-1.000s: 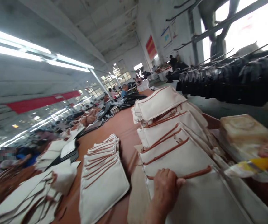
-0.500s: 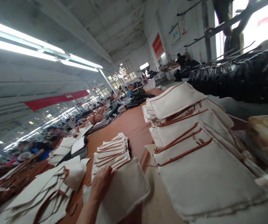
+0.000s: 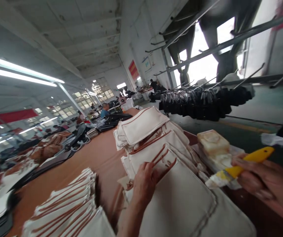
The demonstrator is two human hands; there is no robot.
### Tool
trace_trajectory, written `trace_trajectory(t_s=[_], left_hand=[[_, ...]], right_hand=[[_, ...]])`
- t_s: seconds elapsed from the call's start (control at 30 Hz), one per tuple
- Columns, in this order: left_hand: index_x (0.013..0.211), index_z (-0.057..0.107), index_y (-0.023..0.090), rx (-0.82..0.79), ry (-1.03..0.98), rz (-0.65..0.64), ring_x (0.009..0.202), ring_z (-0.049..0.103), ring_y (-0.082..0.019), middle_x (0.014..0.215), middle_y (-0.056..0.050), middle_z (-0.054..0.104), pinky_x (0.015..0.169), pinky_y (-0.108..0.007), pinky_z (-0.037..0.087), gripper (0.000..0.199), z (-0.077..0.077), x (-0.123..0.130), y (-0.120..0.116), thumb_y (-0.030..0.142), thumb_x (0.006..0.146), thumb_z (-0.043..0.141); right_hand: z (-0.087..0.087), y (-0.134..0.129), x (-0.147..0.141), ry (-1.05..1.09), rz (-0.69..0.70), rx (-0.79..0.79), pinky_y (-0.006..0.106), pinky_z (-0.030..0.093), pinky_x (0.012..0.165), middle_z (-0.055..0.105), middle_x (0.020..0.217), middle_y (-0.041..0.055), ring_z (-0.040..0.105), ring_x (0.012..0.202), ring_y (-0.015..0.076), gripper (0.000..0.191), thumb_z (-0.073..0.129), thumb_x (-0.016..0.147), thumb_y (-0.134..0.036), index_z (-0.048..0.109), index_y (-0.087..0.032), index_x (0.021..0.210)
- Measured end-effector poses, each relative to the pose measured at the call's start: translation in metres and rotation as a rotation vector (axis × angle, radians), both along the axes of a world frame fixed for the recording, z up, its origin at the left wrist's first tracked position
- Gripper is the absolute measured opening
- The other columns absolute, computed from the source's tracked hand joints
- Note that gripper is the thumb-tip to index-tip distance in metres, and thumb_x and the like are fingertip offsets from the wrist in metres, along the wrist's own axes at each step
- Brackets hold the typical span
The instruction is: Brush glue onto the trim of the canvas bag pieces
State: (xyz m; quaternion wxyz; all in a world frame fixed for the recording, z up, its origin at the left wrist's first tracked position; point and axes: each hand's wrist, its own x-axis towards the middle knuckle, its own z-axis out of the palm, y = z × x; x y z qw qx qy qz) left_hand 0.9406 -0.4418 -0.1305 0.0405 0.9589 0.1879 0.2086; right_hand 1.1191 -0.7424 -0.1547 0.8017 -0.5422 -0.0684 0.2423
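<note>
Near pouch [image 3: 178, 200] runs off the bottom edge, part of its brown trim hidden behind the left grip [image 3: 144, 184]. Fanned pouches [image 3: 64, 209] likewise cut off below. Red wall poster [image 3: 133, 69]: lettering too small to read.

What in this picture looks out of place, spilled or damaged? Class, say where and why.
The tub beside the pale pouches looks odd: it is stained yellow-brown. The brush has whitish, caked-looking bristles, held close to the cloth. The overlapping pouches lie unevenly, perhaps on purpose. No clear spill or damage shows.
</note>
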Motion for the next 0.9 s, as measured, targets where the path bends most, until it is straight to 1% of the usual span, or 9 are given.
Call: trace_trajectory(t_s=[0.13,0.23,0.37,0.47,0.53,0.63,0.73,0.8,0.9], left_hand=[[0.096,0.064,0.024,-0.036,0.034,-0.023,0.090,0.063,-0.020,0.096,-0.003,0.066,0.076,-0.030,0.048,0.016,-0.012,0.046,-0.034,0.037,0.093,0.056],[0.099,0.061,0.022,-0.041,0.039,0.032,0.090,0.062,-0.023,0.096,-0.005,0.065,0.076,-0.032,0.046,0.018,-0.020,0.053,-0.044,0.037,0.089,0.060],[0.094,0.059,0.020,-0.024,0.032,0.110,0.087,0.059,-0.025,0.091,-0.005,0.063,0.073,-0.034,0.044,0.013,-0.026,0.050,-0.049,0.030,0.087,0.062],[0.086,0.059,0.021,0.009,0.020,0.111,0.084,0.058,-0.024,0.090,-0.005,0.062,0.071,-0.034,0.043,0.004,-0.029,0.044,-0.054,0.024,0.088,0.059],[0.083,0.060,0.021,0.026,0.003,0.081,0.082,0.057,-0.022,0.086,-0.004,0.062,0.071,-0.032,0.044,0.009,-0.031,0.036,-0.060,0.025,0.090,0.057],[0.090,0.062,0.024,0.102,-0.187,0.003,0.082,0.057,-0.019,0.086,-0.003,0.060,0.075,-0.030,0.045,0.008,-0.032,0.017,-0.069,0.030,0.092,0.058],[0.091,0.060,0.025,0.165,-0.396,-0.021,0.080,0.055,-0.018,0.088,-0.002,0.055,0.073,-0.028,0.045,0.006,-0.030,0.000,-0.076,0.030,0.090,0.062],[0.086,0.060,0.024,0.155,-0.400,-0.003,0.081,0.054,-0.018,0.088,-0.002,0.052,0.072,-0.028,0.045,0.008,-0.026,-0.004,-0.078,0.032,0.089,0.063],[0.081,0.059,0.023,0.048,-0.254,0.040,0.089,0.056,-0.021,0.096,-0.005,0.056,0.077,-0.031,0.045,0.016,-0.020,0.005,-0.074,0.037,0.089,0.061]], right_hand=[[-0.003,-0.013,0.009,0.149,-0.034,0.143,0.026,0.026,0.035,0.030,0.037,-0.0016,0.027,0.032,0.0074,0.035,0.079,0.074,-0.041,0.056,-0.022,0.056],[-0.007,-0.027,0.019,0.145,-0.033,0.139,0.026,0.028,0.037,0.030,0.036,-0.0008,0.028,0.034,0.0071,0.046,0.079,0.075,-0.044,0.050,-0.019,0.047],[-0.013,-0.033,0.025,0.141,-0.028,0.152,0.027,0.023,0.039,0.032,0.036,-0.0016,0.027,0.034,0.0078,0.039,0.078,0.077,-0.042,0.058,-0.020,0.053],[-0.014,-0.029,0.023,0.129,-0.007,0.166,0.028,0.020,0.040,0.032,0.037,-0.0028,0.025,0.034,0.0078,0.031,0.075,0.081,-0.040,0.063,-0.020,0.061],[-0.012,-0.027,0.023,0.127,-0.001,0.184,0.028,0.019,0.041,0.033,0.038,-0.0036,0.024,0.034,0.0075,0.026,0.073,0.083,-0.039,0.065,-0.021,0.067],[-0.008,-0.029,0.025,0.126,-0.020,0.192,0.028,0.015,0.040,0.033,0.038,-0.0041,0.023,0.033,0.0076,0.025,0.074,0.083,-0.040,0.066,-0.021,0.069],[-0.003,-0.035,0.031,0.110,-0.037,0.187,0.029,0.015,0.041,0.032,0.036,-0.0033,0.024,0.033,0.0081,0.035,0.076,0.079,-0.039,0.056,-0.020,0.057],[-0.002,-0.036,0.032,0.111,-0.036,0.195,0.029,0.017,0.041,0.032,0.035,-0.0029,0.025,0.033,0.0079,0.039,0.076,0.079,-0.037,0.052,-0.020,0.053],[-0.002,-0.036,0.030,0.129,-0.038,0.216,0.028,0.015,0.041,0.033,0.037,-0.0039,0.025,0.032,0.0074,0.028,0.073,0.082,-0.036,0.060,-0.020,0.063]])
